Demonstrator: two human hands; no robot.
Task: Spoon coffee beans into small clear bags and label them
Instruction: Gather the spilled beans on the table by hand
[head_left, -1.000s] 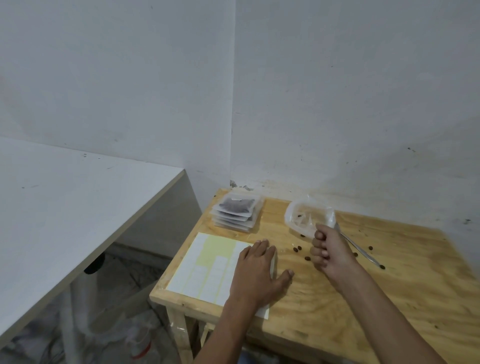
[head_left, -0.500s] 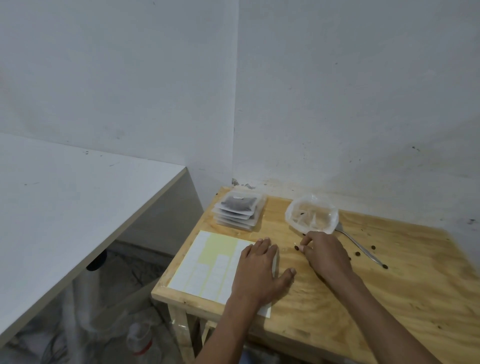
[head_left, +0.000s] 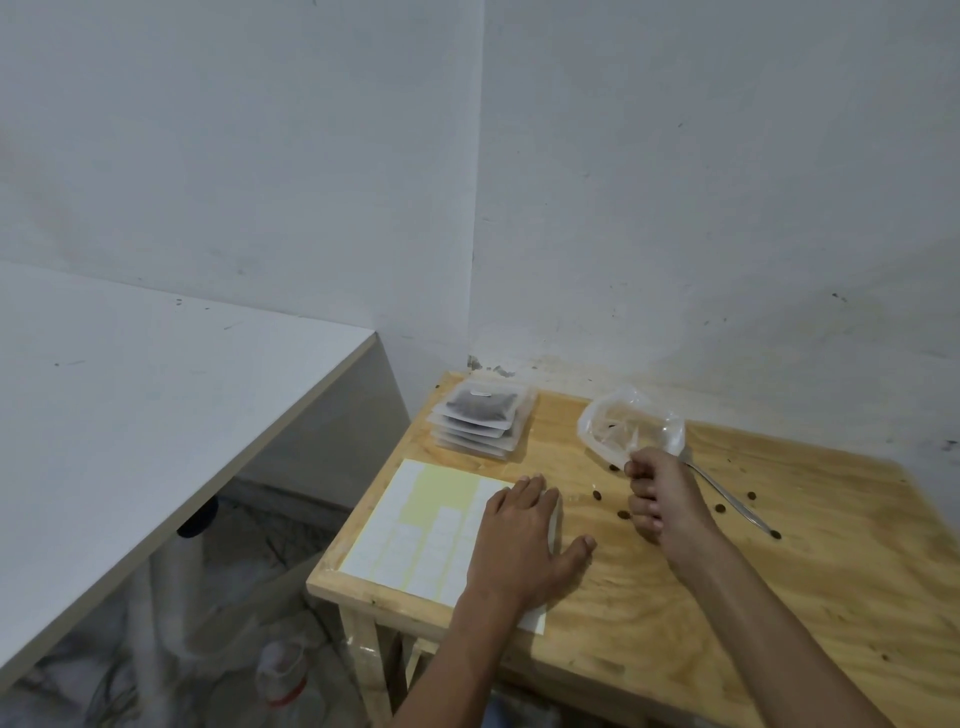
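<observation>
A crumpled clear bag with a few beans inside lies open at the back of the wooden table. My right hand is curled at the bag's near rim, thumb and forefinger pinched together; what they pinch is hidden. Loose coffee beans lie scattered beside it. A metal spoon rests on the table just right of that hand. My left hand lies flat on the label sheet. A stack of filled small bags sits at the back left corner.
A white desk stands higher to the left, with a gap between it and the table. Walls close in behind the table. A plastic bottle and clutter lie on the floor below.
My right hand dropped from the bag to the loose beans, then rose back to the bag's rim. One bean of a pair on the table is gone. My left hand stayed put.
</observation>
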